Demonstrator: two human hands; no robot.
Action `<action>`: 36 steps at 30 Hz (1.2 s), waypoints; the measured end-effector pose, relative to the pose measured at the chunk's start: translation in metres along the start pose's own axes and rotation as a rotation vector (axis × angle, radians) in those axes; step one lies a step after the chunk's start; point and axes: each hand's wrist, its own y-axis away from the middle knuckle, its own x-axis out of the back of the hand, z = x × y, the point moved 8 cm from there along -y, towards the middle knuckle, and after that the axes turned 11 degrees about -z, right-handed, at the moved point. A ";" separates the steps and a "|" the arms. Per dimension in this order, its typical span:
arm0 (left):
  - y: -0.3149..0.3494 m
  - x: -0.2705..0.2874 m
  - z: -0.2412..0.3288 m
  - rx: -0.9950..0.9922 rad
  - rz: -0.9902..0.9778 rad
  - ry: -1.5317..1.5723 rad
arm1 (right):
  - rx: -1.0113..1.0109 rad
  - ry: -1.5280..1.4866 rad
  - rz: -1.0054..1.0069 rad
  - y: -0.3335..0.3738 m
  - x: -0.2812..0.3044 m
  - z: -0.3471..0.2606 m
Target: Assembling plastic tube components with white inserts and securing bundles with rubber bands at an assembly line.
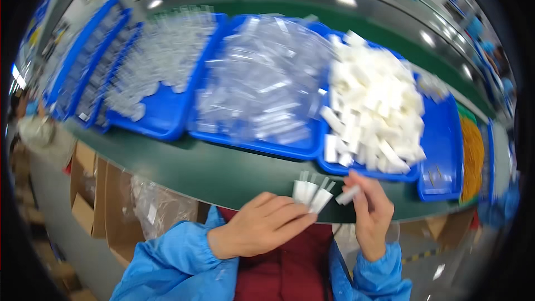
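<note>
Several white sleeves with clear thin tubes sticking out of their far ends (312, 194) are fanned out in my left hand (267, 224), its fingers closed over their near ends. Between the thumb and fingers of my right hand (372, 212) is one short white foam piece (348, 195), just right of the fan and apart from it. Both hands are over the near edge of the green table (223, 170). Beyond them stands a blue tray (329, 163) heaped with white foam pieces (379, 100) like the one I pinch.
A blue tray (245, 144) of clear plastic pieces (267, 72) stands left of the foam, with another tray (161, 114) of small clear parts farther left. At right are a blue tray (443, 150) and orange bands (471, 156). Cardboard boxes (120, 212) stand below the table's left side.
</note>
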 end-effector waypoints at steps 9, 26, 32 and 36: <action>-0.008 0.006 0.020 -0.118 -0.088 -0.044 | -0.096 -0.112 -0.066 -0.010 -0.006 -0.017; 0.006 0.005 -0.014 -0.114 0.136 0.217 | -0.204 -0.177 -0.589 -0.008 -0.023 -0.027; 0.001 0.000 -0.017 -0.038 0.164 0.395 | -0.214 -0.318 -0.495 -0.007 -0.028 -0.018; 0.002 0.006 -0.015 -0.056 0.200 0.284 | -0.274 -0.411 -0.430 -0.005 -0.031 -0.012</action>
